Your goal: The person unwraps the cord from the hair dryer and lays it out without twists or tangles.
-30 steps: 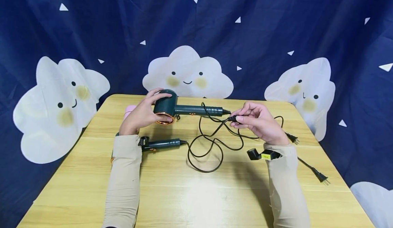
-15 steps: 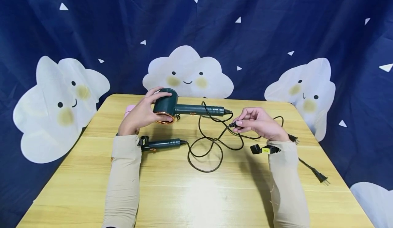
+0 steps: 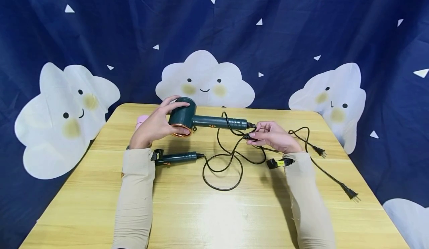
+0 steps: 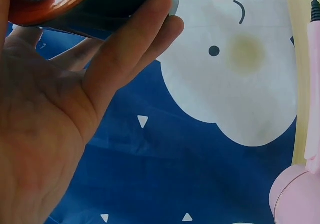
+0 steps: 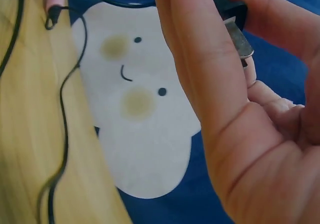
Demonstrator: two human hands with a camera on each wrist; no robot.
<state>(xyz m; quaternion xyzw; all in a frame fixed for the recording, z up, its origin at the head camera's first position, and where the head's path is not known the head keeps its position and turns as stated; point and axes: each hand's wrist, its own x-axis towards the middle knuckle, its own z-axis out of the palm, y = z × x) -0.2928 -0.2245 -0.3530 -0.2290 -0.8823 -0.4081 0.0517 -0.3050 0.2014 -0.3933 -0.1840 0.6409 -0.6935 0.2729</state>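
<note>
My left hand (image 3: 154,122) grips the barrel of a dark green hair dryer (image 3: 219,122) with a copper-coloured rim, thumb low and fingers over the top. The dryer's handle points right, its shadow falling on the table below. At the end of that handle, my right hand (image 3: 269,136) pinches a black power plug (image 3: 247,136) between thumb and fingers. One flat metal prong (image 5: 242,43) sticks out past the fingers in the right wrist view. A second green hair dryer (image 3: 177,157) lies nearer me, its head hidden behind the left forearm.
A pink hair dryer (image 4: 292,194) lies behind the left hand, mostly hidden in the head view. Looped black cords (image 3: 223,189) tangle mid-table. Two more plugs, a far plug (image 3: 319,151) and a near plug (image 3: 350,193), lie right. A blue curtain (image 3: 285,37) backs the wooden table (image 3: 221,223).
My right hand has moved left and slightly down with the plug, closer to the dryer's handle. Some cord at the right is now uncovered. The left hand keeps its grip almost unmoved.
</note>
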